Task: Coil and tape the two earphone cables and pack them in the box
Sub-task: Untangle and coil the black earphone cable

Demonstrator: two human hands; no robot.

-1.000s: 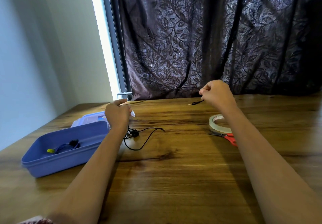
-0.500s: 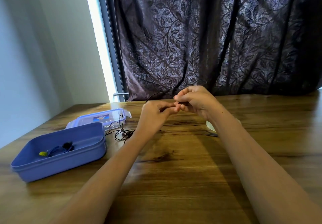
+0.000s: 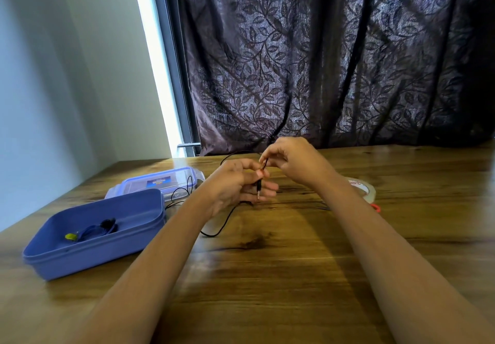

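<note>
Above the middle of the wooden table, my left hand [image 3: 235,185] grips the plug end of a thin black earphone cable [image 3: 223,222], the plug pointing down past its fingers. Just right of it and slightly higher, my right hand [image 3: 293,160] pinches the same cable. The rest of the cable loops down onto the table and trails left toward the lid. A blue box [image 3: 96,236] stands open at the left; a coiled blue earphone [image 3: 92,230] with a yellow bit lies inside it.
The box's clear lid [image 3: 158,183] lies flat behind the box. A roll of clear tape [image 3: 361,188] and red-handled scissors [image 3: 375,206] sit to the right, partly hidden by my right forearm. A dark leaf-patterned curtain hangs along the table's far edge.
My hands, wide apart a second ago with the cable stretched between them, have come together. The cable now hangs in loops from both hands.
</note>
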